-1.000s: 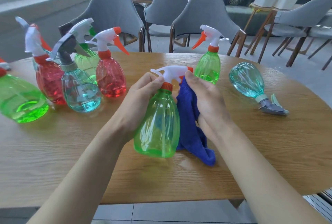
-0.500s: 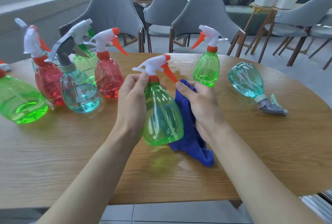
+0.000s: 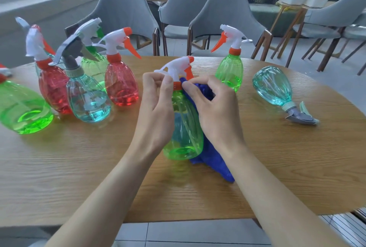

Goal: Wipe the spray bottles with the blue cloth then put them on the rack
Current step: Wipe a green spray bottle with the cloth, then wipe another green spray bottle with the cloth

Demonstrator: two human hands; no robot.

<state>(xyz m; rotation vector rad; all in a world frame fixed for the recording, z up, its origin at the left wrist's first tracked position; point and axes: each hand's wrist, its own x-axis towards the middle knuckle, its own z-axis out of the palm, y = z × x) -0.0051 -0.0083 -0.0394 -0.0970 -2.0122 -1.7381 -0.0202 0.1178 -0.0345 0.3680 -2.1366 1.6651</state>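
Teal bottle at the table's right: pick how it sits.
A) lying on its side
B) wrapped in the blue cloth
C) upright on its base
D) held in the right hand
A: the teal bottle lies on its side on the table, its grey spray head resting on the wood.

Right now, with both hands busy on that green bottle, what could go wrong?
1. The left hand grips the green bottle only near its spray head; rubbing with the blue cloth might twist it loose.
2. The right hand works close to the far green bottle and could knock it over.
3. The teal bottle lies on its side on the table and might roll.
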